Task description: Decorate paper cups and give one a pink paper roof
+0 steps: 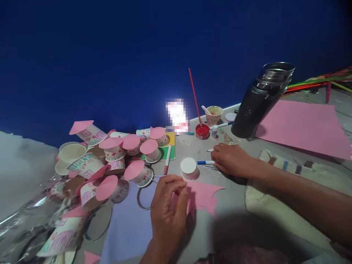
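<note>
My left hand is raised over the pink paper scrap, its fingers curled and slightly apart with nothing between them. Just beyond its fingertips a plain white paper cup stands upside down. My right hand rests on the table to the right of that cup, fingers bent down at the end of a blue marker and some thin dark tool; what its fingers hold, if anything, is hidden. A red-capped white marker lies left of the cup.
Decorated cups with pink paper roofs crowd the left. Red paint with a brush, a patterned cup and a dark flask stand behind. Pink paper and a pale cloth lie right; a tape ring is left.
</note>
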Available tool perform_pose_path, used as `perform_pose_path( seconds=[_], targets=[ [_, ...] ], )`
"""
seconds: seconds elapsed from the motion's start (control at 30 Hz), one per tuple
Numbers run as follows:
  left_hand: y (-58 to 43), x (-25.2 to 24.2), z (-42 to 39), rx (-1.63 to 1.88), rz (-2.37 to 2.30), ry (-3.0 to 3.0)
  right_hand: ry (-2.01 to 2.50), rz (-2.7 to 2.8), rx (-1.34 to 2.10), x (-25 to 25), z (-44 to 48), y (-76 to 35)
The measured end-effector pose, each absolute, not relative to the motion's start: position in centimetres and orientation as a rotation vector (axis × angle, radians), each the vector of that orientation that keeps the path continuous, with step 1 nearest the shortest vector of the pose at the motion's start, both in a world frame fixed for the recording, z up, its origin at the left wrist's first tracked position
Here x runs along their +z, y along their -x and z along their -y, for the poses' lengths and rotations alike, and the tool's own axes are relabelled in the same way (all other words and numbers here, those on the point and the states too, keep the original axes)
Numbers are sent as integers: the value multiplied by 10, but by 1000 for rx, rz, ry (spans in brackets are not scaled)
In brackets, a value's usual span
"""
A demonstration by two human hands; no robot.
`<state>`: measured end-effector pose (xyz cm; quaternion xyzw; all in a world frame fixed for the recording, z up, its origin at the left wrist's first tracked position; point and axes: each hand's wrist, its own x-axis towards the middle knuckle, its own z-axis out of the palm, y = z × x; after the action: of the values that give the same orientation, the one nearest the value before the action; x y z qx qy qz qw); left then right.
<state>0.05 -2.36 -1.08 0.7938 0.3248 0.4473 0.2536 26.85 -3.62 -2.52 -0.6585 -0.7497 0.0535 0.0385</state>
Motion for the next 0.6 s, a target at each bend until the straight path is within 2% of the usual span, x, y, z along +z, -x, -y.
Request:
perform_pose_path(
  seconds=[0.2, 0.33, 0.47, 0.6],
  targets=[
    [-1, -3, 40, 1088, -936, -2070, 1917, 2105, 279, 2, 38, -275],
    [-6, 20, 41, 921, -986, -1908, 1493, 1940, 928, 30, 57, -262],
    [-14, 32, 35, 811, -942, -1991, 1271, 1796, 1201, 39, 68, -250],
    [-18, 22, 36, 916, -1117, -1649, 1103, 1412, 1493, 31, 66, -248]
  ],
)
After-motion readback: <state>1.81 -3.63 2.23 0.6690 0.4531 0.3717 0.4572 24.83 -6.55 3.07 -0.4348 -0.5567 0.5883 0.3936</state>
